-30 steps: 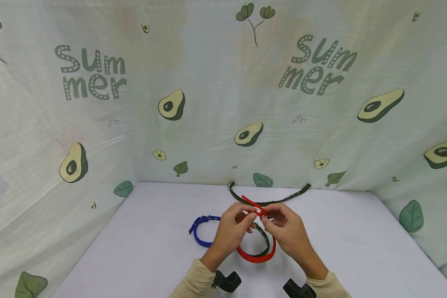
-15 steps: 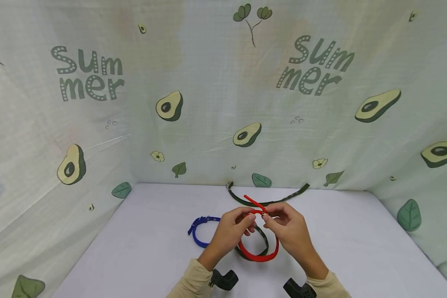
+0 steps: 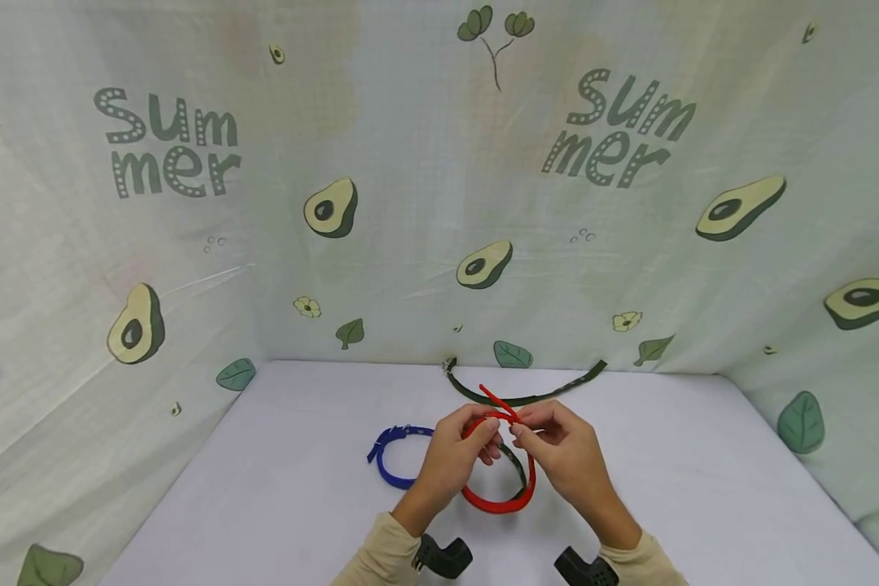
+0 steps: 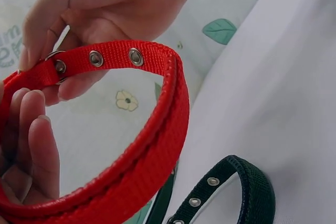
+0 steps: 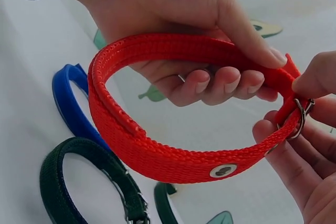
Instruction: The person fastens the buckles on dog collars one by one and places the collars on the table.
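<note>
Both hands are on the red collar [image 5: 157, 156]: left hand [image 3: 447, 460] and right hand [image 3: 575, 460] each pinch it between thumb and fingers, up by its metal ring [image 5: 302, 123]. Pretty sure they're that close together to keep the overlapping bit steady while the loop hangs free. Left of the red collar there's a blue collar [image 5: 65, 93], below it a green collar [image 5: 50, 182], and beyond it an opened-out dark strap [image 3: 523, 401].
</note>
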Action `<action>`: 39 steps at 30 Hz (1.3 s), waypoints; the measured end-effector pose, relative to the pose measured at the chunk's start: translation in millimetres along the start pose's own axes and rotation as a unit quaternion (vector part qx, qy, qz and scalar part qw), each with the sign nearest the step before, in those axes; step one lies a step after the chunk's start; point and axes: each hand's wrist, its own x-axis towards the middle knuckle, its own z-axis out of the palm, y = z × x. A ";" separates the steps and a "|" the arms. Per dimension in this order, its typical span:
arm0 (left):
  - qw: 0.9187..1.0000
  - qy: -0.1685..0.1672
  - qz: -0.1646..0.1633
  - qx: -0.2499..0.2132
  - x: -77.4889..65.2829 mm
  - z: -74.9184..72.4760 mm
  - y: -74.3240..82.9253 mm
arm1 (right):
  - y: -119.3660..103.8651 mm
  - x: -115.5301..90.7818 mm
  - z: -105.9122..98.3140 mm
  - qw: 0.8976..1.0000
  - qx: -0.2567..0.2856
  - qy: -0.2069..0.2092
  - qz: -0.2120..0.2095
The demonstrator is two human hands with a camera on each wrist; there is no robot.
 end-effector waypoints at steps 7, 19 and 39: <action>1.000 0.001 0.004 -0.003 -0.8 -0.2 1.0 | -2.1 0.6 0.0 1.000 -0.011 -0.001 -0.009; 1.000 -0.005 0.003 0.007 0.4 -0.8 -1.6 | -4.7 1.5 -3.0 0.999 -0.049 0.003 0.017; 0.999 -0.022 -0.024 0.027 -1.4 -0.4 -2.6 | -0.1 -1.1 -6.5 0.993 -0.111 -0.021 -0.033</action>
